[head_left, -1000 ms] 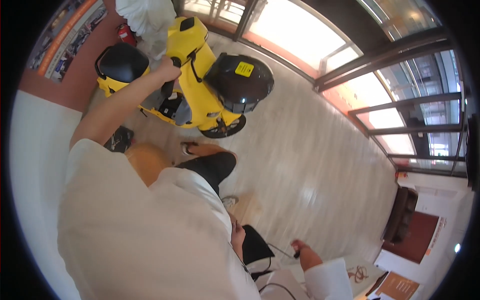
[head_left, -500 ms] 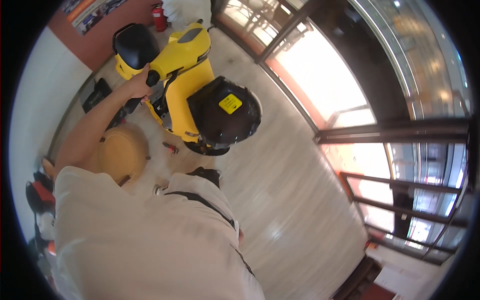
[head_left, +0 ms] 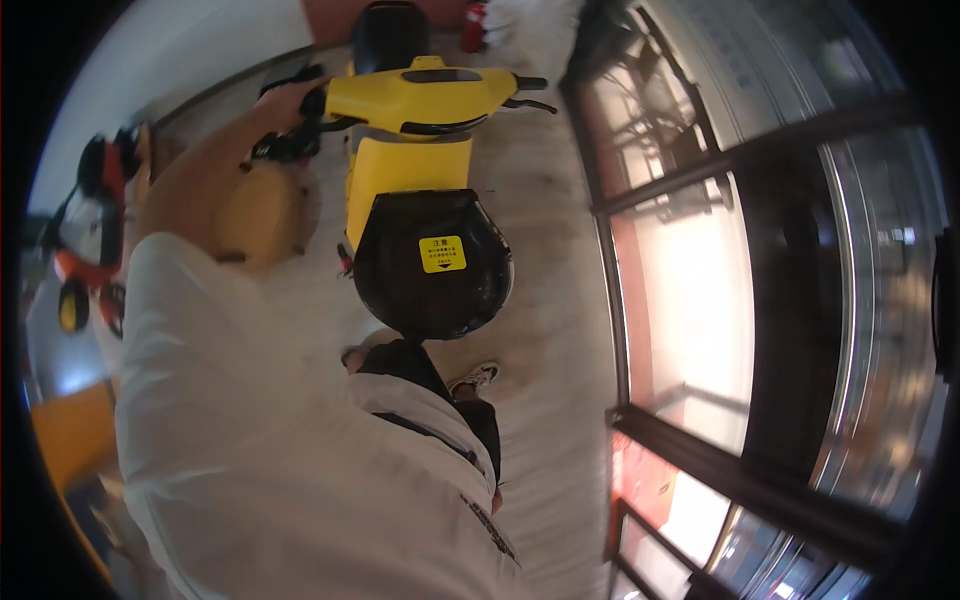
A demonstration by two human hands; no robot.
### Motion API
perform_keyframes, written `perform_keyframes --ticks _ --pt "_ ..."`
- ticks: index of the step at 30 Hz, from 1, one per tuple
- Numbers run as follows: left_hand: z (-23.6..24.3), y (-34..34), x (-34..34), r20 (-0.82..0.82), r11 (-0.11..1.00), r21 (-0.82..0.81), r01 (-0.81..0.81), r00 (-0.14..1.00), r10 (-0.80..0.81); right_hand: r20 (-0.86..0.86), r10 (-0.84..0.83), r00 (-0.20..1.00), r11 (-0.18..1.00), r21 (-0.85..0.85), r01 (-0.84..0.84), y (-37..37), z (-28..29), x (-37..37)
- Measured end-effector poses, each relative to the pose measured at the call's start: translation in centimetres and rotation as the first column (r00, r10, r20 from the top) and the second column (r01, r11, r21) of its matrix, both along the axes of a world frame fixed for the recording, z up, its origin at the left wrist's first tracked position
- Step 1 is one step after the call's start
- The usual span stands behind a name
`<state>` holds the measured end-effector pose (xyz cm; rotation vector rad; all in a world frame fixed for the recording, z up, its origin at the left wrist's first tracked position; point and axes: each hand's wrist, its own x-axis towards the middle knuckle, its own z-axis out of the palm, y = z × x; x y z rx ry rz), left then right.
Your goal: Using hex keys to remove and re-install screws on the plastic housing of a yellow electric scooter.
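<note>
My left hand (head_left: 292,104) reaches forward and is wrapped round the black handlebar grip at the left end of a yellow scooter's (head_left: 410,170) handlebar. The opposite grip (head_left: 530,84) and its brake lever are free. The scooter stands upright in front of me, its glossy black rounded front part (head_left: 432,290) with a yellow label (head_left: 442,254) nearest my legs. Behind the handlebar sits a black rounded part (head_left: 388,38). Of my right hand (head_left: 496,499) only a small patch of skin shows past my white shirt; its fingers are hidden.
A round tan stool (head_left: 262,215) stands left of the scooter, under my arm. Farther left is a red and white scooter (head_left: 92,225). Dark-framed glass doors (head_left: 700,440) run along the right. A red fire extinguisher (head_left: 474,26) stands at the back.
The view has turned, and the scooter now faces me more squarely, with its handlebar nearly level. My left hand has kept its hold on the grip. A shoe now shows below the scooter.
</note>
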<state>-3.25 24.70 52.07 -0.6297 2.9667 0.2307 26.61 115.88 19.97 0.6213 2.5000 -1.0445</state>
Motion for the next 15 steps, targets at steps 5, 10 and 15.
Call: perform_keyframes --ticks 5,10,15 --pt "0.3 6.5 -0.6 -0.052 0.88 -0.239 -0.41 0.911 0.41 0.277 -0.029 0.96 0.923 -0.362 0.132 12.2 4.3 -18.0" --pt "4.1 17.5 7.3 -0.452 0.941 -0.096 -0.325 0.856 0.25 0.273 0.194 0.942 0.698 -0.713 0.063 22.4 8.8 -37.5" --pt "3.1 26.2 17.1 -0.447 0.924 -0.099 -0.369 0.846 0.29 0.296 -0.25 0.922 0.706 -0.596 0.383 19.0 7.2 -46.8"
